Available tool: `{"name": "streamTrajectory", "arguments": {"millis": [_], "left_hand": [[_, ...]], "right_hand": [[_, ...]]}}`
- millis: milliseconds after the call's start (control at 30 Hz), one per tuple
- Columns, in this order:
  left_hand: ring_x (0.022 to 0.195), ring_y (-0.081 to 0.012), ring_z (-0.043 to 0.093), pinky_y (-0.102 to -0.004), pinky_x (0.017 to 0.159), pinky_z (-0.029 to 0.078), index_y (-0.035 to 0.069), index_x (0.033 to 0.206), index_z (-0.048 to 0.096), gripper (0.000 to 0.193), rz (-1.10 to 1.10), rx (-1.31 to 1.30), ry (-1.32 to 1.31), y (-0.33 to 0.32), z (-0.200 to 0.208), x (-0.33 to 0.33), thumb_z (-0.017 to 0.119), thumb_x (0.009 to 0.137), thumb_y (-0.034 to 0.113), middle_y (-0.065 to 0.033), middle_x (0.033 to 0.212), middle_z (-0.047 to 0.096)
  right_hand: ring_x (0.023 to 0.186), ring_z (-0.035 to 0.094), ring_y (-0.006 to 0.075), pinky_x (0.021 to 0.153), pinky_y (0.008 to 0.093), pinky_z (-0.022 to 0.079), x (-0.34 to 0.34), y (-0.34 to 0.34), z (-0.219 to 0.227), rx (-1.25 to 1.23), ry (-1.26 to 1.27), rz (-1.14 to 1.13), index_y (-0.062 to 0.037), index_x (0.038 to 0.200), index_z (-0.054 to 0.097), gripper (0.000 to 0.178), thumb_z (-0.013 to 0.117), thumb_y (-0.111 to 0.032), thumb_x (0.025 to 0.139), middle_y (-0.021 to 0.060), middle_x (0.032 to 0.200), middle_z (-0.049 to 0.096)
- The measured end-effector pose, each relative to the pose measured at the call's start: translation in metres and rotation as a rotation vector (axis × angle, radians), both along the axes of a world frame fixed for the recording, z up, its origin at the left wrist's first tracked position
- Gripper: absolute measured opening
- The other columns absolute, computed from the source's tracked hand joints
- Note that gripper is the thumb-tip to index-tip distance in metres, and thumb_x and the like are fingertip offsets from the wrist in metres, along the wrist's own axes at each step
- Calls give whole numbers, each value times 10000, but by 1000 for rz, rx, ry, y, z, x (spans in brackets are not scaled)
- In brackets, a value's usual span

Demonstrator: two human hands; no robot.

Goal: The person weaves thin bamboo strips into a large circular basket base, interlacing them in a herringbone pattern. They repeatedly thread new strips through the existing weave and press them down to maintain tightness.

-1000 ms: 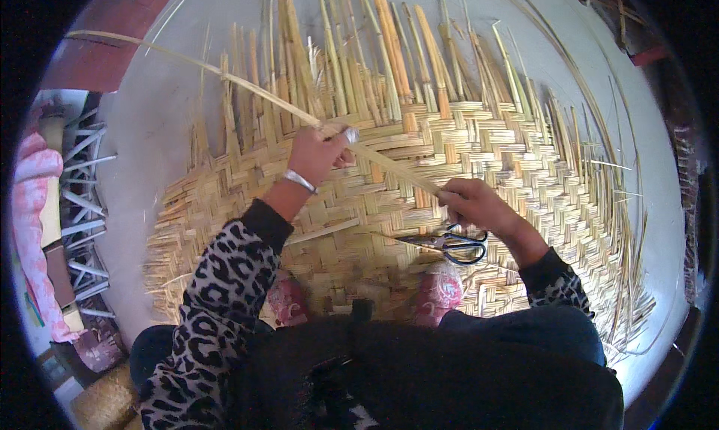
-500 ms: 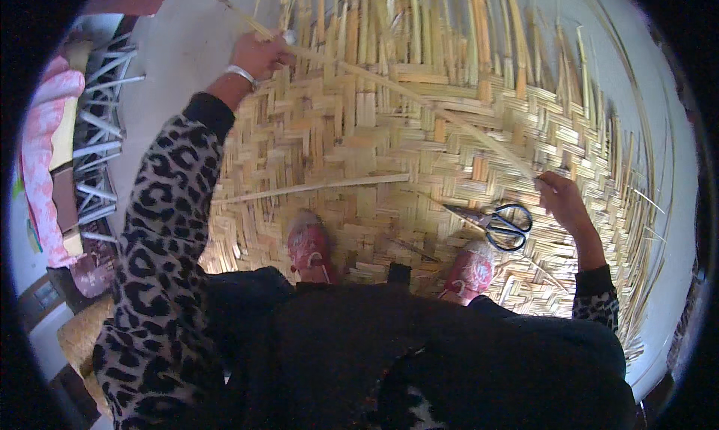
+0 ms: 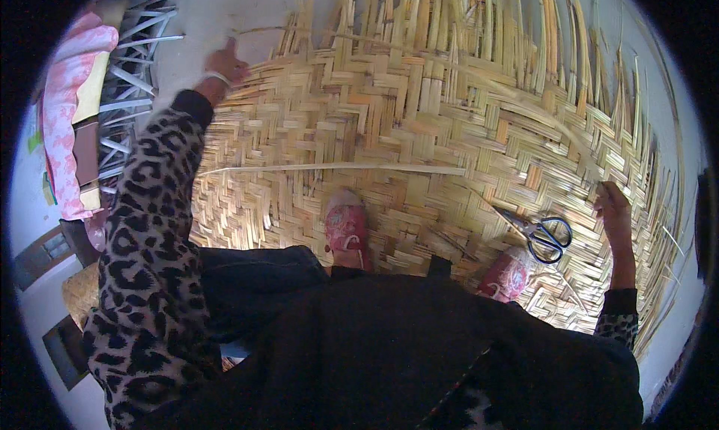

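A long, thin strip of split cane bows across the far part of a woven cane mat. My right hand, at the mat's right side, is closed with its fingertips pinched on the strip's near end. At the mat's far left edge is my left hand, smeared by motion. One of its digits points up toward the strip's other end, and whether it grips that end cannot be made out. Black-handled scissors lie on the mat left of my right hand.
Another pale strip lies flat across the mat before my pink shoes. Unwoven cane ends stick out along the far and right edges. A white metal rack with pink cloth stands at left.
The view has shifted, and both hands are now farther apart. The strip, nearly straight and reaching past my left hand before, now bows, with its far end beside that hand.
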State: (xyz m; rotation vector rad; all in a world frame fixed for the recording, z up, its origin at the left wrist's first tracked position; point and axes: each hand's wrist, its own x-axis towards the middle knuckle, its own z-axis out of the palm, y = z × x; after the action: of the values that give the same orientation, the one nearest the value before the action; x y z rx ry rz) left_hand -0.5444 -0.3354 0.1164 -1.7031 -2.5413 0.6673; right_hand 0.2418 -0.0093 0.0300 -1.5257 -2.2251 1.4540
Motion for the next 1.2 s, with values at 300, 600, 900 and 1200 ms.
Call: {"name": "streamTrajectory", "arguments": {"millis": [300, 600, 900, 1200], "left_hand": [[891, -351, 668, -488, 708, 542, 88, 1140, 557, 395, -455, -377, -489, -30, -65, 273, 664, 817, 288, -150, 1022, 633], [833, -319, 680, -442, 646, 547, 36, 1120, 564, 303, -504, -273, -532, 20, -38, 304, 571, 840, 154, -131, 929, 662], [701, -281, 697, -414, 548, 530, 71, 994, 595, 164, -693, 160, -703, 130, 12, 427, 532, 858, 138, -102, 804, 681], [683, -238, 661, -391, 594, 509, 100, 880, 606, 117, -843, 733, -576, 155, 10, 447, 610, 836, 209, -43, 727, 621]], "right_hand": [[604, 517, 57, 546, 228, 436, -52, -26, 23, -91, 78, 130, -25, 1054, 632, 200, 567, -202, 985, -9, 690, 559], [735, 599, 104, 668, 271, 501, -125, -89, 87, -81, 204, 335, 15, 1013, 616, 155, 577, -128, 970, 52, 805, 621], [809, 647, 360, 689, 424, 532, -148, -104, 101, 371, 226, 460, -52, 1044, 592, 142, 609, -94, 910, 176, 923, 648], [591, 636, 315, 520, 395, 483, -111, -91, 74, 334, 88, 456, -50, 1010, 593, 102, 617, -68, 912, 148, 654, 608]]}}
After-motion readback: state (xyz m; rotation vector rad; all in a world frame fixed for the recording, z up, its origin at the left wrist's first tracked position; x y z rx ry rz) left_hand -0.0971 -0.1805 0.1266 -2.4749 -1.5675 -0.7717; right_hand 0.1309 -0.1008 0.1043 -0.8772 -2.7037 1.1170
